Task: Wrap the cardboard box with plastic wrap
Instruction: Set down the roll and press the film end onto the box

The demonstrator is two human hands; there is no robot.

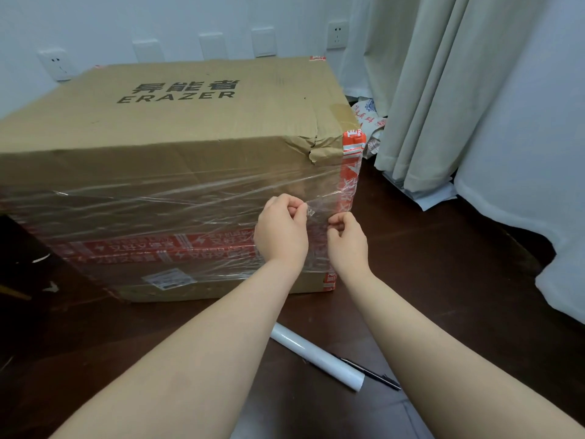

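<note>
Straight ahead, both hands work at the near face of the cardboard box (177,122), close to its right corner. The left hand (280,231) pinches a bunched bit of plastic wrap (158,204) between thumb and curled fingers. The right hand (346,239), just beside it and slightly lower, pinches the same film. Wrap stretches leftward from the hands across the box's front. Below the forearms, on the floor (443,280), lie a white roll (316,356) and a black pen (370,372) right beside it.
</note>
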